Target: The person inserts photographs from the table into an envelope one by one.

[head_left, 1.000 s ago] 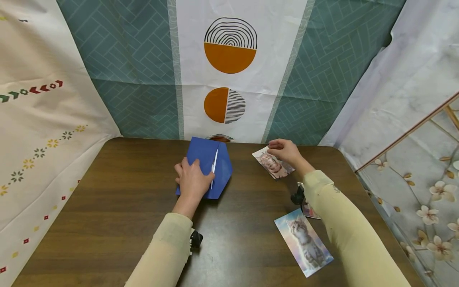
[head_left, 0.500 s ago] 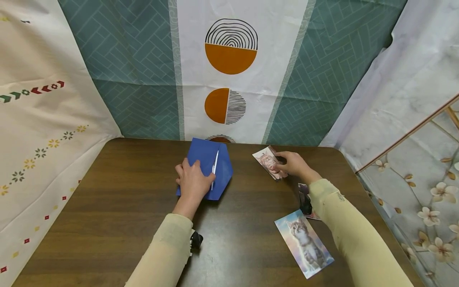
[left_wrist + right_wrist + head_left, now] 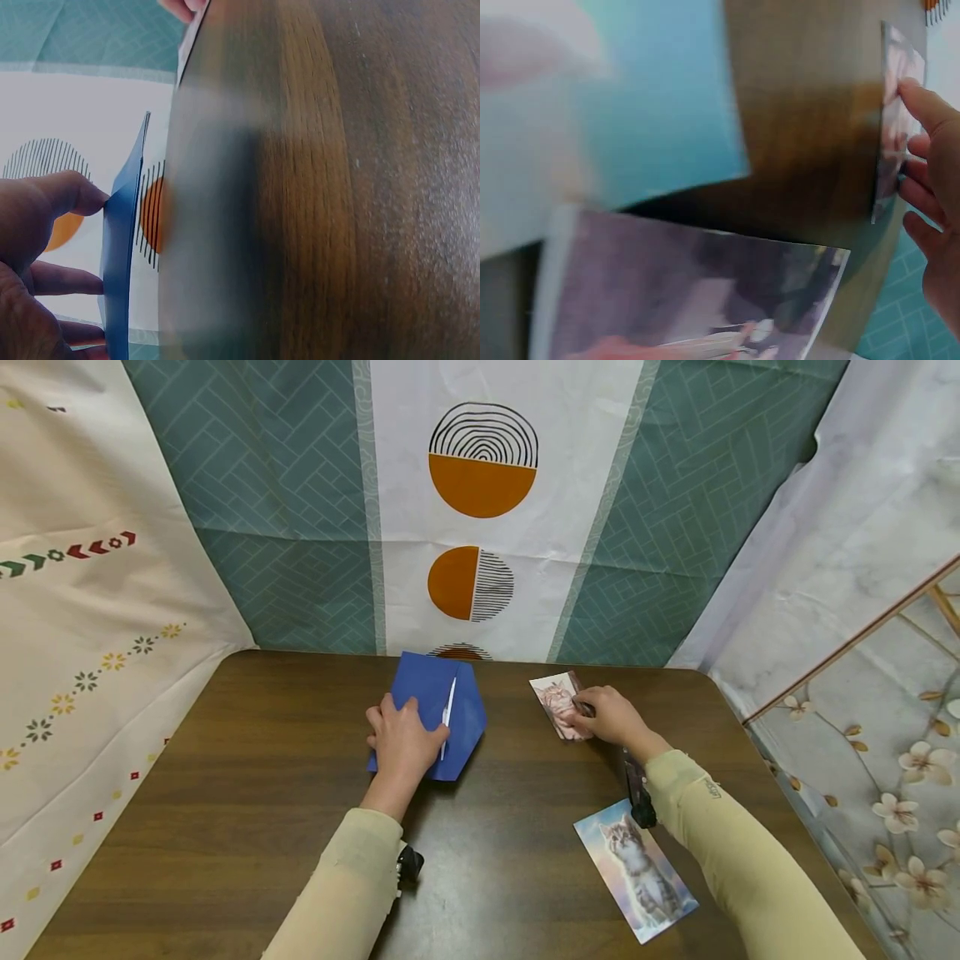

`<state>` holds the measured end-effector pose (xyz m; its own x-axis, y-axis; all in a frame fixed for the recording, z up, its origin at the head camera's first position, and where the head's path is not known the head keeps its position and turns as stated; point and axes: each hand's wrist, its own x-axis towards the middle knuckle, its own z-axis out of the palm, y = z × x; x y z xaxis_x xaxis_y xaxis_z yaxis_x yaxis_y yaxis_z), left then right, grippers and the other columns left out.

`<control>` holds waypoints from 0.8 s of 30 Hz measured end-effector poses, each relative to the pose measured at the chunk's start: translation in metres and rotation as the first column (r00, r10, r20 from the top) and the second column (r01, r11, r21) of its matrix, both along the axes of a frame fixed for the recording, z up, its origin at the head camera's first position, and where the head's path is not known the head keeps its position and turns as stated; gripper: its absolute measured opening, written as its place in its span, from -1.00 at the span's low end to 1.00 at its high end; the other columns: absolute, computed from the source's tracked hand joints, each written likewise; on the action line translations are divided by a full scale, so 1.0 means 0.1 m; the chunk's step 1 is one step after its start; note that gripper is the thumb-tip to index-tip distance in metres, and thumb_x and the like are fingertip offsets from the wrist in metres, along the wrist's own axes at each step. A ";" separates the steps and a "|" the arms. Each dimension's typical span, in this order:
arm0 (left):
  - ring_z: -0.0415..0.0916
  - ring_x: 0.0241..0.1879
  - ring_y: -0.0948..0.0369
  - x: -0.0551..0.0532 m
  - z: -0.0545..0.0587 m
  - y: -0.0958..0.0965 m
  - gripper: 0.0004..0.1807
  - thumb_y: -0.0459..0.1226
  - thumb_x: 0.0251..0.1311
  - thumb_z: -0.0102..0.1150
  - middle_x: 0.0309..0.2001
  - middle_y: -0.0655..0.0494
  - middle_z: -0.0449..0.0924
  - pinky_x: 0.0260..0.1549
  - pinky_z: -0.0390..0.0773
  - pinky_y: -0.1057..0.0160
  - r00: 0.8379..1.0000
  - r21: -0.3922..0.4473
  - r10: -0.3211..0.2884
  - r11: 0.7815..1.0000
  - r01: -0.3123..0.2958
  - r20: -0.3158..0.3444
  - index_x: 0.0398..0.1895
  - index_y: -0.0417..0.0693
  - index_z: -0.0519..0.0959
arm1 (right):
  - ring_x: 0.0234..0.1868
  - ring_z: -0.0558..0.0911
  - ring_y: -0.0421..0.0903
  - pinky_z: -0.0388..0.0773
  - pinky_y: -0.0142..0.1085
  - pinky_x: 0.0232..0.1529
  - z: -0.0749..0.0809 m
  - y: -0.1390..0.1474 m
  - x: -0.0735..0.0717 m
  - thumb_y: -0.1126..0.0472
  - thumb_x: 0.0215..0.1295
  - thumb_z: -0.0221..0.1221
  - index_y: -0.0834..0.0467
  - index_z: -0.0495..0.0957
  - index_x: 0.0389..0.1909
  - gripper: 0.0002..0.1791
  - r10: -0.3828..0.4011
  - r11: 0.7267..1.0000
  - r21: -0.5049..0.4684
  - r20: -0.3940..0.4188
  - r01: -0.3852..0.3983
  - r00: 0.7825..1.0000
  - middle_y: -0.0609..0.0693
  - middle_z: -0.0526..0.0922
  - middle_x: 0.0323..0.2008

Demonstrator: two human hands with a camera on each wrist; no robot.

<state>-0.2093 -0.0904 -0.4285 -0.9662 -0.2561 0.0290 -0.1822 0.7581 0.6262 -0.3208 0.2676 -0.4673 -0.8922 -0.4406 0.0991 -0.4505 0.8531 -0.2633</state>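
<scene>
A blue envelope lies toward the far edge of the table, a narrow white strip showing along its flap side. My left hand rests on it with fingers and thumb spread; in the left wrist view the fingertips touch one face of the envelope. Farther right, my right hand touches a small overlapping group of kitten pictures. The right wrist view has its fingertips against the upper face of these pictures. Part of the group is hidden under the hand.
A larger kitten picture lies near the front right of the brown table. Behind it another picture is mostly hidden by the right wrist in the head view. Patterned cloths hang around the table.
My right hand has moved from the pictures' far corner down along their right side, toward me, and the pictures have turned slightly. My left hand and the envelope have stayed in place.
</scene>
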 end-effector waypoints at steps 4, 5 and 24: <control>-0.01 0.50 -0.37 0.00 0.00 -0.01 -0.24 -0.03 0.28 0.44 0.59 -0.45 0.07 0.18 0.34 -0.53 1.000 -0.002 -0.001 1.000 0.001 0.002 0.43 -0.30 0.52 | 0.27 0.56 0.36 0.48 0.23 0.32 -0.03 -0.03 0.11 0.04 0.44 0.38 0.33 0.68 0.21 -0.50 -0.026 1.000 0.010 -0.034 0.027 0.999 0.34 0.66 0.22; -0.01 0.50 -0.37 0.00 0.00 -0.02 -0.24 -0.03 0.28 0.44 0.59 -0.45 0.07 0.18 0.34 -0.53 1.000 -0.001 -0.001 1.000 0.001 0.002 0.43 -0.31 0.51 | 0.26 0.57 0.35 0.49 0.23 0.31 -0.04 -0.04 0.14 0.04 0.44 0.38 0.32 0.69 0.20 -0.50 -0.027 1.000 0.011 -0.044 0.028 0.999 0.34 0.66 0.21; -0.01 0.50 -0.37 -0.01 0.00 0.00 -0.24 -0.03 0.30 0.43 0.59 -0.46 0.07 0.19 0.33 -0.53 1.000 -0.005 -0.007 1.000 0.007 0.008 0.43 -0.31 0.51 | 0.18 0.61 0.30 0.57 0.19 0.22 -0.08 -0.20 0.46 -0.05 0.32 0.47 0.23 0.74 -0.02 -0.55 0.022 1.000 0.021 -0.119 -0.020 0.993 0.28 0.68 0.10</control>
<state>-0.2101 -0.0901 -0.4284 -0.9682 -0.2490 0.0224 -0.1818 0.7627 0.6207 -0.2749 0.2480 -0.4750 -0.8652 -0.4619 0.1953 -0.4954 0.8478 -0.1894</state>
